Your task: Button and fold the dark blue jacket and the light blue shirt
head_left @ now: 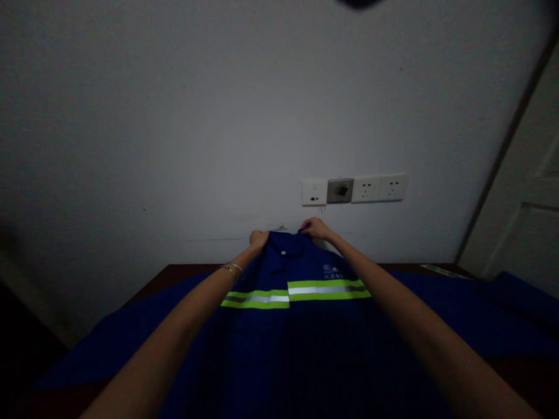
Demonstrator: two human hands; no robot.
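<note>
Blue work jacket (323, 326) lies front up on the dark red bench (174, 271), neck end toward the wall (218, 116), body running back toward the wearer of the camera. Lower part too dark to read.

Grip, left hand (259, 238): fingers closed on the cloth at the left side of the collar (286, 243); fingertips partly hidden behind the fabric. Grip, right hand (316, 228): thumb and fingers pinching a narrow blue edge at the collar's right side. Collar sits between the two hands, slightly raised; a small pale label (283, 252) shows at the neck.

Below both hands, reflective bands (325, 290), yellow-green with a silver centre, cross the chest, the two halves slightly out of line at the front. White lettering (333, 272) above the right-hand band, near the right forearm. Blue cloth spreads over the bench on either side.

Bracelets (233, 270) on the left wrist. Flat printed item (444, 270) at the bench's far right edge. Wall sockets (379, 188) above the right hand.
</note>
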